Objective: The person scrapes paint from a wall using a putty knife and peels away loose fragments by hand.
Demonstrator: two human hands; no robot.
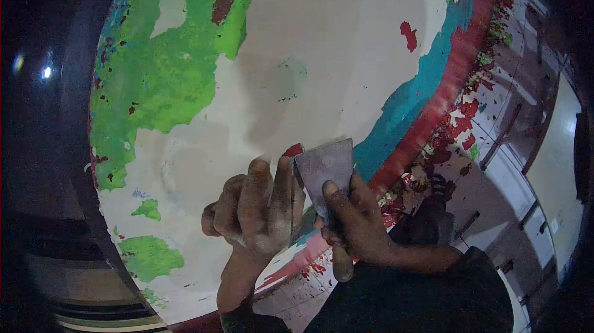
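Both hands on a scraper against the wall.
Right hand (359, 225) fingers grip the scraper (326, 175); left hand (260, 206) fingers, curled, press its blade onto the wall (322, 55).

Strong fisheye distortion is noted, with black vignetting at every edge. The pale, paint-flecked wall (346, 42) is evenly lit; a soft shadow is cast across its centre. Slight blur is observed throughout.

Two hands (260, 206), one scraper (325, 175), one painted wall (334, 42).
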